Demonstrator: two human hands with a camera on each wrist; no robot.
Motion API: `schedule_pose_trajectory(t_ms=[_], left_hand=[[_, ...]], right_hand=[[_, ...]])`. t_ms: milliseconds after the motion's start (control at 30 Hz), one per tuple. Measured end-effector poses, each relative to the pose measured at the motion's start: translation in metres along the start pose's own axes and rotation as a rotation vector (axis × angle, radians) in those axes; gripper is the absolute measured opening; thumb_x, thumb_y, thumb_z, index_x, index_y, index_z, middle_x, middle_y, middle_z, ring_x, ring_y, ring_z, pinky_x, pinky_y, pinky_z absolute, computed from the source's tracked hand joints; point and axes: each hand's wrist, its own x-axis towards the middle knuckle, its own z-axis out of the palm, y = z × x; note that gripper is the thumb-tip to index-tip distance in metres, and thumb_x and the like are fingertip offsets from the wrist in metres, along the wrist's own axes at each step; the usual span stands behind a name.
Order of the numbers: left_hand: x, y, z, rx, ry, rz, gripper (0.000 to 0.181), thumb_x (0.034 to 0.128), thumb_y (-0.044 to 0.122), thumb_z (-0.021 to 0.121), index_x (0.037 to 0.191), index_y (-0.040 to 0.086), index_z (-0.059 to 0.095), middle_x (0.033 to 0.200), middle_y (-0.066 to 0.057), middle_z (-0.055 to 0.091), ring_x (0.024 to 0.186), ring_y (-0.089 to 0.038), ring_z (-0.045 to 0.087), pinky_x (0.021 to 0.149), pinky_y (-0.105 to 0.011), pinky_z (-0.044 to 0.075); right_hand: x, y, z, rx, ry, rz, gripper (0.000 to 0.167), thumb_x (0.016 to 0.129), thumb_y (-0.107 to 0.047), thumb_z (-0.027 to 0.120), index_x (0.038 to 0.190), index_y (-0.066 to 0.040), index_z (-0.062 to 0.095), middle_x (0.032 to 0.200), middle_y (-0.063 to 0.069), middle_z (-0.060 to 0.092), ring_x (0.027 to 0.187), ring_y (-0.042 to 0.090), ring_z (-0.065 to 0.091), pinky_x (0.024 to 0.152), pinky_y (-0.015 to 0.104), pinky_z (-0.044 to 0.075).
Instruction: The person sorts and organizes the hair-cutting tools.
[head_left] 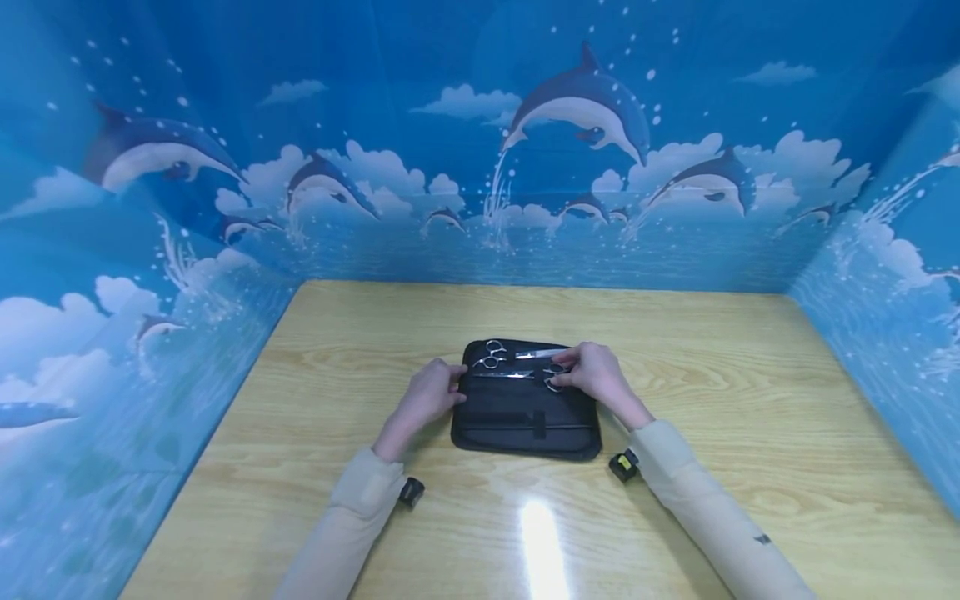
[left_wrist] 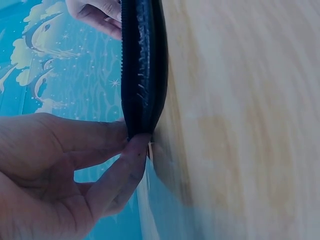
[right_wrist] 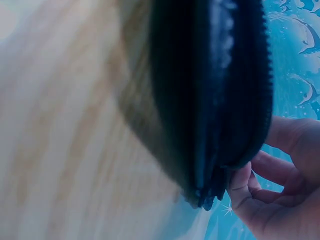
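A black case (head_left: 491, 400) lay flat on a wood-grained table (head_left: 337, 350), a little wider from side to side than from front to back. Two pairs of silver scissors lay in the far half of the case, one beyond the other, their long axes both running roughly from its left side to its right. They pointed opposite ways: the farther scissors (head_left: 531, 354) had finger rings toward the case's left side, while the nearer scissors (head_left: 517, 376) had rings toward its right.

The right hand (head_left: 598, 373) was the closer one to the nearer pair's rings. It reached in over the case's right side, fingers bent, thumb and forefinger parted, and the rings lay right at the fingertips, with the farther pair's blade end just beside them. Whether the fingers gripped metal or only touched could not be told; the right wrist view showed mostly the case's zipped edge.

The left hand (head_left: 429, 396) pinched the case's left edge between thumb and fingertips, just left of the farther pair's rings.

In the case's near half, a seam ran from side to side, crossed by a short dark strap (head_left: 538, 425). Anything beneath was hidden. Beyond the case stood a backdrop (head_left: 420, 250) of leaping dolphins.
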Motion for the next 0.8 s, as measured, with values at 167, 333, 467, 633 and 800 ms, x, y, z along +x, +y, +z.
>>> schedule_pose_trajectory(t_ms=[167, 333, 467, 633, 800], left_hand=[[0.000, 0.001, 0.000, -0.023, -0.005, -0.022, 0.053, 0.0866, 0.008, 0.078, 0.137, 0.007, 0.063, 0.097, -0.008, 0.059, 0.085, -0.019, 0.055, 0.075, -0.034, 0.051], [0.000, 0.000, 0.000, -0.048, -0.005, -0.035, 0.052, 0.0869, 0.009, 0.078, 0.137, 0.007, 0.063, 0.099, -0.008, 0.062, 0.088, -0.019, 0.058, 0.080, -0.037, 0.053], [0.001, 0.000, -0.002, -0.079, -0.028, -0.057, 0.051, 0.0899, 0.014, 0.077, 0.138, 0.007, 0.061, 0.111, -0.013, 0.069, 0.099, -0.024, 0.066, 0.090, -0.041, 0.055], [0.003, -0.002, -0.004, -0.112, -0.019, -0.044, 0.049, 0.0960, 0.023, 0.071, 0.139, 0.004, 0.059, 0.121, -0.017, 0.070, 0.107, -0.030, 0.067, 0.095, -0.045, 0.054], [0.003, -0.005, -0.004, -0.216, 0.051, -0.013, 0.050, 0.1002, 0.024, 0.065, 0.142, -0.001, 0.054, 0.129, -0.021, 0.066, 0.114, -0.033, 0.066, 0.101, -0.047, 0.051]], right_hand=[[0.000, 0.002, 0.001, 0.020, -0.007, 0.001, 0.038, 0.080, -0.018, 0.086, 0.114, -0.005, 0.077, 0.097, 0.013, 0.077, 0.075, 0.017, 0.068, 0.073, 0.036, 0.054], [-0.003, 0.002, 0.000, 0.037, -0.038, 0.016, 0.039, 0.085, -0.019, 0.082, 0.120, -0.005, 0.074, 0.092, 0.009, 0.073, 0.071, 0.014, 0.063, 0.065, 0.030, 0.049], [-0.007, 0.003, -0.004, 0.048, -0.022, 0.006, 0.035, 0.091, -0.021, 0.075, 0.122, -0.005, 0.073, 0.103, 0.014, 0.069, 0.079, 0.019, 0.064, 0.066, 0.030, 0.049], [-0.016, 0.011, -0.015, 0.110, 0.077, 0.001, 0.034, 0.099, -0.020, 0.065, 0.129, -0.004, 0.068, 0.122, 0.022, 0.068, 0.104, 0.036, 0.068, 0.086, 0.046, 0.055], [-0.025, 0.023, -0.026, 0.164, 0.040, 0.049, 0.047, 0.106, -0.020, 0.052, 0.146, 0.004, 0.049, 0.144, 0.029, 0.052, 0.129, 0.046, 0.053, 0.110, 0.057, 0.041]])
